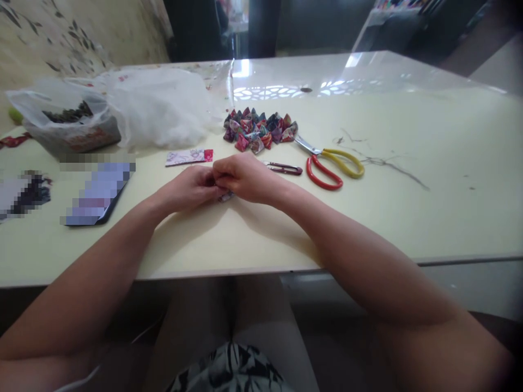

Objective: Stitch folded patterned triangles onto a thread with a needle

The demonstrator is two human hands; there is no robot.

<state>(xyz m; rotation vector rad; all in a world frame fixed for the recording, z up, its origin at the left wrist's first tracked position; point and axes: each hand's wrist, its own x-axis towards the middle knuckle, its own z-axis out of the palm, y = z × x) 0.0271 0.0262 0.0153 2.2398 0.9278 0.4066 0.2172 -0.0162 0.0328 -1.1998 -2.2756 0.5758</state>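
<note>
Both hands meet at the near middle of the table [408, 179], and most of what they hold is hidden: the left hand [192, 188] and right hand [245, 177] are curled, fingertips pinched together on a small fabric piece [226, 196], of which only a patterned corner peeks out below the knuckles, resting on or just above the tabletop. Its shape and size cannot be made out. The fingers are narrow, closed on the piece, none spread. Just behind the hands lies one strip [189, 157] of printed cloth with a red end, flat on the table. Beyond it sits one pile [258, 130] of small stuffed fabric triangles in reds, purples and blues; they overlap too much to count exactly. To the right of the hands lies one small snips [284, 168] with dark red handles, and just past that one pair of scissors [330, 163], one loop red and one yellow, blades pointing toward the pile. Loose threads [384, 162] trail farther right. At the left, one clear bag [67, 122] holds dark bits that are hard to identify, and beside it rests a mass of white stuffing [159, 106]. A phone [100, 193] and something at the left edge are blurred out. The person's knees show under the table, cut off below.
</note>
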